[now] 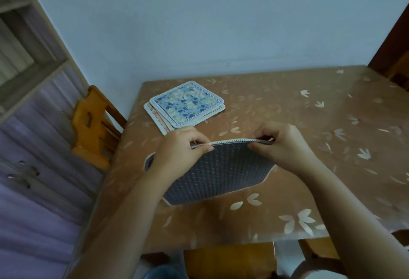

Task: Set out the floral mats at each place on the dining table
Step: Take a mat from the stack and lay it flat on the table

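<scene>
At the near side of the table (pixel 309 123), about 6 o'clock from its middle, one mat (pixel 212 172) is held up by its far edge. The left hand (pixel 183 146) pinches that edge at 9 o'clock and the right hand (pixel 281 143) pinches it at 3 o'clock, each with the thumb on the near side and the fingers curled over the top. This two-point hold looks meant to keep the floppy mat spread out so it can be turned over or laid flat.

The mat tilts steeply, with its grey dotted underside facing the person and its patterned face turned towards the wall (pixel 221 24) at 12 o'clock. The raised edge bows slightly between the hands. The lower corner sits down by the table top; whether it touches I cannot tell. The mat is close to square with rounded corners, and its widest span runs from 9 to 3 o'clock, along the table's near edge.

At 11 o'clock from the held mat lies the stack of mats (pixel 186 104), flat and slightly fanned, with the blue flowered face on top. It is near the left hand but apart from it, within easy reach.

One chair (pixel 93 123) stands at 9 o'clock and a second chair (pixel 228 258) at 6 o'clock, so this mat probably belongs to the near place.
</scene>
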`<state>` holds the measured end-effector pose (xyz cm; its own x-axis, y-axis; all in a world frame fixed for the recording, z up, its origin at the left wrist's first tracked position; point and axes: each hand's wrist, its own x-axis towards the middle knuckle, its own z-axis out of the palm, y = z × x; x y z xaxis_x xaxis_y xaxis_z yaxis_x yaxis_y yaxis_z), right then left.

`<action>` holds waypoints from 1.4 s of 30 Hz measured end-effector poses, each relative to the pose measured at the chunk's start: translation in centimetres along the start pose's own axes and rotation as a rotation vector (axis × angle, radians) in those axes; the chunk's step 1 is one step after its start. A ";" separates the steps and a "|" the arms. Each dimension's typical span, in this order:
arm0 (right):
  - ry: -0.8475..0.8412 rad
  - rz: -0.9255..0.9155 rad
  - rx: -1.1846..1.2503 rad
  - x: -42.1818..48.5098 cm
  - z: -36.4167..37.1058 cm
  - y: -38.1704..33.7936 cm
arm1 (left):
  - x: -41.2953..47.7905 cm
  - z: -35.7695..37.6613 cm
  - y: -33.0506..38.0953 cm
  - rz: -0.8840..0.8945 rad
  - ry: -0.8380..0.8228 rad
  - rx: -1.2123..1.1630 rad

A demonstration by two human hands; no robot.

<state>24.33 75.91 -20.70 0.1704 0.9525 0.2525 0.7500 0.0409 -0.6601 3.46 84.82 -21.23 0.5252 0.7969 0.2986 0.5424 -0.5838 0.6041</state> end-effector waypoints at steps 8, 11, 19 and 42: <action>0.263 -0.047 0.124 5.8 0.8 0.3 | 4.6 -1.0 -0.1 0.093 0.205 0.105; 0.350 -0.106 0.154 7.3 1.4 1.0 | 5.7 -0.1 -0.8 0.142 0.309 0.103; 0.083 0.097 0.142 2.5 9.0 9.7 | -0.5 9.3 -8.3 -0.012 0.104 0.105; -0.278 0.279 -0.127 -8.2 15.4 16.0 | -11.1 17.0 -13.5 -0.129 -0.176 0.123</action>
<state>25.09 73.45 -44.23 0.2124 0.9677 -0.1357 0.7752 -0.2514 -0.5796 1.48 81.23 -45.27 0.5468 0.8329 0.0855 0.6823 -0.5025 0.5310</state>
